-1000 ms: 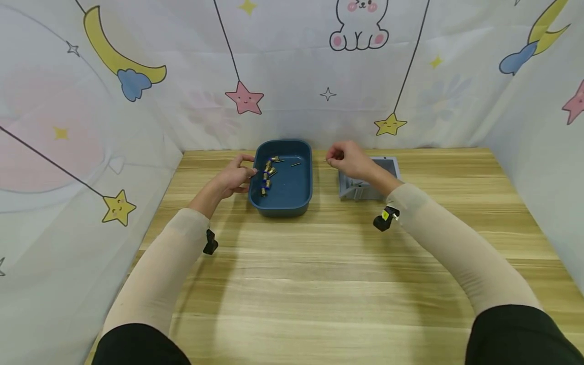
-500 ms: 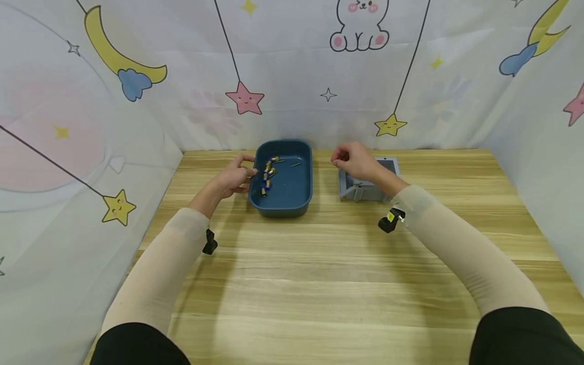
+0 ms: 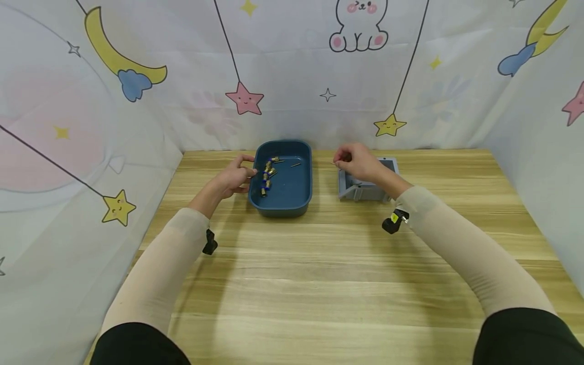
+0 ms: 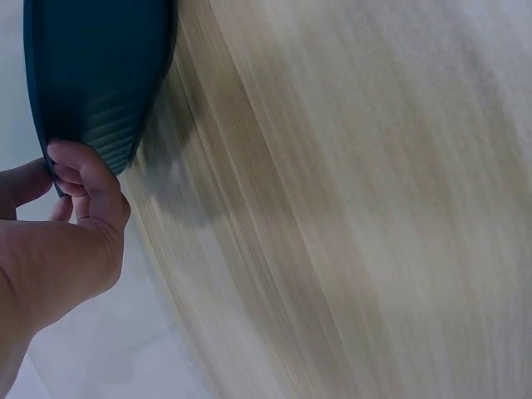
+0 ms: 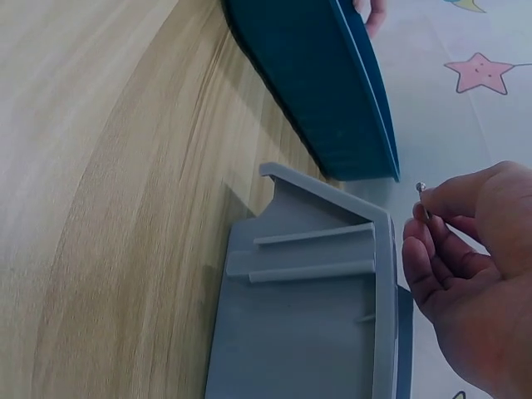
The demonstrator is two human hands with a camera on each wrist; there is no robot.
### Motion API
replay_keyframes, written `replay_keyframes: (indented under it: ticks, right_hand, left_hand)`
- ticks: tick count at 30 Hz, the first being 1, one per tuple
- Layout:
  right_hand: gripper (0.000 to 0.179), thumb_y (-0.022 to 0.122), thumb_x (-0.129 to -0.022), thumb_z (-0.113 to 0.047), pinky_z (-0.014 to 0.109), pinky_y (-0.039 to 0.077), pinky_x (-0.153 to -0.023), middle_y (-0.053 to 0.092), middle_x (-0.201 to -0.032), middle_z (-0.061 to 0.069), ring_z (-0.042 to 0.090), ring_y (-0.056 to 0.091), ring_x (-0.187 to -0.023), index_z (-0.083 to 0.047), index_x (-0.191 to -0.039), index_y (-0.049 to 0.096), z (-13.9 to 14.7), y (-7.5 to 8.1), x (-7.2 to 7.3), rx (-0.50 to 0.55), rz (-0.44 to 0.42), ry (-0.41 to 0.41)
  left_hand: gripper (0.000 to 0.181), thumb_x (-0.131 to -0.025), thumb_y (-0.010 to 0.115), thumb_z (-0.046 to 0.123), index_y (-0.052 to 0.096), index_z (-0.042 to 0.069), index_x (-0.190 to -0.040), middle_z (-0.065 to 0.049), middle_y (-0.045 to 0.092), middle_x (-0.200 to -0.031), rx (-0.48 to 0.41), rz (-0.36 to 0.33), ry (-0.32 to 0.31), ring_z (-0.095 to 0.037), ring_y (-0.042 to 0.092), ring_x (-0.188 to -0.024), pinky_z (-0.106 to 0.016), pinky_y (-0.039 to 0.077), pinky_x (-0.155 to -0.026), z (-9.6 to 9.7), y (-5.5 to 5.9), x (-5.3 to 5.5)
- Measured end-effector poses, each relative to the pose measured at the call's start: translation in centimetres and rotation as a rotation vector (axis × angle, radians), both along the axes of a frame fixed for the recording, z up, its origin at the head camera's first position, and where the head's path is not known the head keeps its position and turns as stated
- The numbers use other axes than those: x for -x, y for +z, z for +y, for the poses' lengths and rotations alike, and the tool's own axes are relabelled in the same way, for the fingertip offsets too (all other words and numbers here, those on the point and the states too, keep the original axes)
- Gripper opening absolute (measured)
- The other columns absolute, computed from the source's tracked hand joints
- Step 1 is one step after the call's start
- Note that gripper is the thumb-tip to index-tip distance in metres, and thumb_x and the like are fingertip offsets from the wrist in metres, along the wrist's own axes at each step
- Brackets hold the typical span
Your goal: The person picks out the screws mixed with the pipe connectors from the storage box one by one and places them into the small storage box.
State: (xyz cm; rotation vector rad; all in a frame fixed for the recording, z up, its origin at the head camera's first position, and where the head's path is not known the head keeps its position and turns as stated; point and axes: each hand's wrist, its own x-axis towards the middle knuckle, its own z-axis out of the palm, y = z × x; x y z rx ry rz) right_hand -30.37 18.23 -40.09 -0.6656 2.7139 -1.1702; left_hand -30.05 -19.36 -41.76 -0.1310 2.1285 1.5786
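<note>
My left hand (image 3: 232,177) pinches the left rim of a dark blue plastic tub (image 3: 286,207); in the left wrist view, thumb and curled fingers lie on both sides of its wall (image 4: 100,75). Along the left part of the tub's floor lie several brass fittings (image 3: 266,177) with blue bands, and a thin brass-coloured screw (image 3: 296,164) lies apart from them. Between thumb and fingertips my right hand (image 3: 356,161) holds a small metal screw (image 5: 421,189), its rounded head showing. That hand is above the back left of a grey open-front bin (image 5: 303,332).
The grey bin (image 3: 365,193) stands right of the blue tub, with a gap of wooden table (image 3: 325,203) between them. Behind both hangs a white cloth (image 3: 292,121) printed with stars and moons. Each wrist carries a small black camera (image 3: 391,224).
My right hand has shifted slightly to the right, away from the blue tub and over the grey bin, still with the screw. The left hand and the tub have stayed put.
</note>
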Motion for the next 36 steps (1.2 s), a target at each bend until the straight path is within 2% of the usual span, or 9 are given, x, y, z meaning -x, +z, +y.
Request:
replay_keyframes:
  ticks: [8, 15, 18, 28, 36]
  right_hand:
    - [0.012, 0.059, -0.100, -0.012, 0.036, 0.047, -0.074, 0.064, -0.097, 0.011, 0.022, 0.057, -0.086, -0.002, -0.104, 0.065, 0.7, 0.0, -0.2, -0.021, -0.006, -0.015]
    - [0.012, 0.060, -0.100, -0.013, 0.037, 0.047, -0.074, 0.064, -0.098, 0.012, 0.023, 0.057, -0.087, -0.003, -0.105, 0.065, 1.4, 0.2, -0.4, -0.022, -0.021, -0.030]
    - [0.011, 0.060, -0.099, -0.013, 0.037, 0.047, -0.075, 0.064, -0.098, 0.011, 0.023, 0.057, -0.087, -0.004, -0.104, 0.065, 1.7, -0.1, -0.4, -0.015, -0.016, -0.031]
    - [0.013, 0.060, -0.099, -0.009, 0.037, 0.047, -0.077, 0.065, -0.101, 0.014, 0.024, 0.058, -0.089, 0.001, -0.106, 0.065, 2.8, -0.6, -0.7, -0.009, -0.004, -0.038]
    - [0.013, 0.062, -0.099, -0.009, 0.034, 0.047, -0.076, 0.066, -0.099, 0.011, 0.023, 0.058, -0.088, 0.001, -0.105, 0.066, 4.0, -0.8, -0.9, -0.026, 0.021, -0.057]
  left_hand:
    - [0.051, -0.107, 0.044, 0.020, 0.023, 0.026, -0.153, -0.018, 0.039, -0.145, -0.012, -0.008, -0.010, -0.026, 0.051, -0.092, -0.044, 0.045, -0.079, 0.0, 0.4, -0.2]
    - [0.048, -0.107, 0.045, 0.019, 0.026, 0.024, -0.150, -0.017, 0.041, -0.144, -0.015, 0.006, -0.005, -0.033, 0.053, -0.104, -0.041, 0.046, -0.075, 0.1, 0.3, -0.2]
    - [0.048, -0.107, 0.045, 0.019, 0.026, 0.024, -0.151, -0.018, 0.040, -0.144, -0.022, 0.000, -0.003, -0.032, 0.052, -0.101, -0.040, 0.045, -0.073, 0.1, 0.3, -0.2]
    - [0.053, -0.107, 0.043, 0.014, 0.022, 0.019, -0.154, -0.023, 0.035, -0.146, -0.033, -0.041, -0.021, -0.032, 0.051, -0.097, -0.044, 0.044, -0.076, 0.6, 2.3, -1.2]
    - [0.052, -0.107, 0.043, 0.015, 0.021, 0.019, -0.154, -0.022, 0.035, -0.147, -0.038, -0.039, -0.029, -0.032, 0.050, -0.097, -0.042, 0.043, -0.074, 0.5, 2.3, -1.3]
